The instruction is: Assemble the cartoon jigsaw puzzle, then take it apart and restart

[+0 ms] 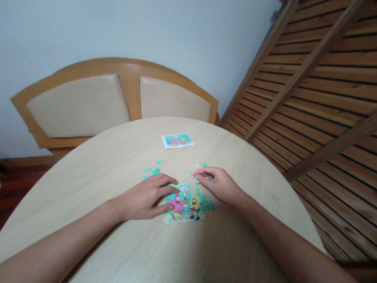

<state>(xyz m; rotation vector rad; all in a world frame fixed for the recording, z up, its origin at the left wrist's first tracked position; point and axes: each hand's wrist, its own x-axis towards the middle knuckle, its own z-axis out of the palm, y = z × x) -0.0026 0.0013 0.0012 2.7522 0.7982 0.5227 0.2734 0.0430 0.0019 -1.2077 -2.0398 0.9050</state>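
At the far left, behind the round pale wood-grain table (114, 155), stands a honey-coloured wooden bench with beige padded back panels (78, 104). On the tabletop a few loose teal jigsaw pieces (153, 171) lie scattered just beyond the left hand (145, 197). That hand rests palm down with fingers spread and relaxed, gripping nothing, its fingertips on the left edge of the partly assembled cartoon jigsaw (189, 205), probably to keep the joined part from sliding. The jigsaw lies flat near the table's middle, between the two hands. It shows pink, grey-green and yellow cartoon figures on turquoise, and its upper edge is ragged and unfinished. Further back lies a small white-bordered picture card with the same cartoon (177, 140), turned towards the person, seemingly as a guide. The right hand (219, 184) is curled at the jigsaw's upper right corner, fingertips drawn together over small teal bits; whether they actually pinch one I cannot tell. A dark-slatted wooden frame (326, 80) leans at the right.
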